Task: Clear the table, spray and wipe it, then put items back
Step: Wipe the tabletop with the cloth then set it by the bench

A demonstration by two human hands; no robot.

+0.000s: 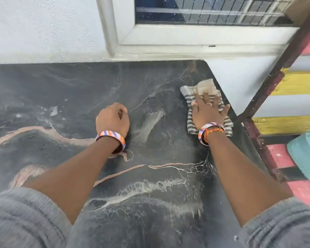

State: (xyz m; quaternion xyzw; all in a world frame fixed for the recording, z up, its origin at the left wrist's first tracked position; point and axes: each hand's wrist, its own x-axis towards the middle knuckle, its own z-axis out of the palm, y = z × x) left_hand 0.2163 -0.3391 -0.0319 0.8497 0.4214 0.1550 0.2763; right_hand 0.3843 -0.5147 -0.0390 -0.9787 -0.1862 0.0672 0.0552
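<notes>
The table has a dark marbled top with pale and pinkish veins and wet streaks. A grey-and-white striped cloth lies near the table's right edge. My right hand presses flat on that cloth with fingers spread. My left hand rests on the tabletop as a closed fist, holding nothing that I can see. Both wrists carry striped bangles.
A white wall and a window frame run along the table's far side. To the right stands a painted wooden frame with yellow, red and white slats. A teal woven item sits at the right edge of view.
</notes>
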